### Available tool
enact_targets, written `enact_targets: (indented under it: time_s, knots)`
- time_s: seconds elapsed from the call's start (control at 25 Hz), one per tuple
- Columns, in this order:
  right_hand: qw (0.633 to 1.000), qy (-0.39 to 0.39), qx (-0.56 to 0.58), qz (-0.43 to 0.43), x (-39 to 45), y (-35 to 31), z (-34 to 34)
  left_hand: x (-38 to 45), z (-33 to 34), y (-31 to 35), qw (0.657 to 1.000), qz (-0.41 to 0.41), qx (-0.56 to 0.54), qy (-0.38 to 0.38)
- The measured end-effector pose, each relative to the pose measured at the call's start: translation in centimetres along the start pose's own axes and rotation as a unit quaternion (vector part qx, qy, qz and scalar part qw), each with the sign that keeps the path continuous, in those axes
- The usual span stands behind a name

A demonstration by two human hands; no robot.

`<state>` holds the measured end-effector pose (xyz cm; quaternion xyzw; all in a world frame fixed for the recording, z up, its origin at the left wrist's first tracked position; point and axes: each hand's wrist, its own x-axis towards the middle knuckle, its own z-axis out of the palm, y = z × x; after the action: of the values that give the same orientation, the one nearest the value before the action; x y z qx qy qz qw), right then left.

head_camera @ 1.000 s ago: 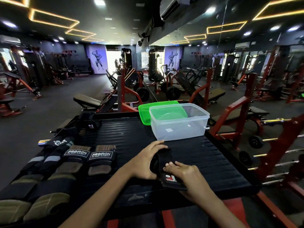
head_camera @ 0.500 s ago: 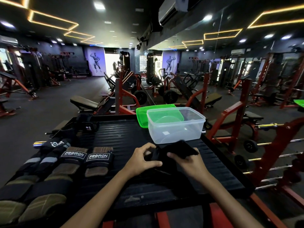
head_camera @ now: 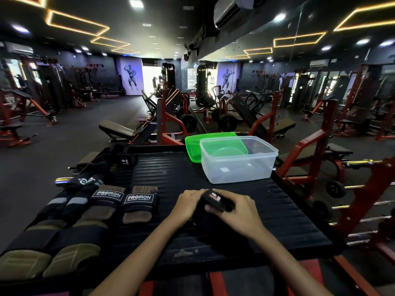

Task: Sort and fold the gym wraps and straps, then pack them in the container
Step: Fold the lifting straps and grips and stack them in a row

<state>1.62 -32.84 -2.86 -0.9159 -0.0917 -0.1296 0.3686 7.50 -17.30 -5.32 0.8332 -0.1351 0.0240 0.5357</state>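
Bare forearms (sleeveless), hands (head_camera: 213,210) ungloved.

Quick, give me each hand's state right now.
Left hand: gripping the folded black fabric wrist wrap.
Right hand: gripping the same wrap.

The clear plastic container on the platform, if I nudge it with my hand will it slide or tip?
The clear container looks empty and thin-walled, so it is probably light and would shift easily. Its wide, low shape makes tipping unlikely. The ribbed black platform may add some grip, so it might catch rather than glide.
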Motion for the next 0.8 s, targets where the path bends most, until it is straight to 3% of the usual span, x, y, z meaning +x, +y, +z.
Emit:
enact_targets:
  time_s: [0.12,0.24,0.32,0.4,0.44,0.52,0.72,0.8]
  knots:
    - [0.996,0.007,-0.073,-0.048,-0.2,0.1,0.5,0.1,0.5,0.6,0.993,-0.107,-0.039,0.024]
    - [0.998,0.055,0.001,0.025,0.1,0.9,0.5,0.5,0.3,0.7,0.975,-0.163,-0.15,0.021]
    - [0.984,0.074,0.094,0.135,0.4,2.0,0.2,0.0,-0.1,0.7,0.979,-0.104,-0.17,-0.034]
    - [0.955,0.077,0.184,0.219,0.4,2.7,-0.2,-0.9,0.1,0.4,0.995,0.013,0.013,-0.099]
    - [0.947,0.078,0.203,0.237,0.2,2.8,-0.2,-1.2,0.7,0.3,0.984,0.067,0.128,-0.107]
    - [0.949,0.081,0.199,0.232,-0.1,2.5,-0.1,-1.4,2.0,0.6,0.957,0.128,0.246,-0.084]
    - [0.986,0.016,0.015,0.168,-1.6,1.2,0.8,-0.8,2.3,1.1,0.965,0.144,0.213,-0.055]
    - [0.99,-0.015,0.0,0.139,-1.8,0.6,1.3,-0.9,2.2,1.2,0.963,0.154,0.216,-0.05]
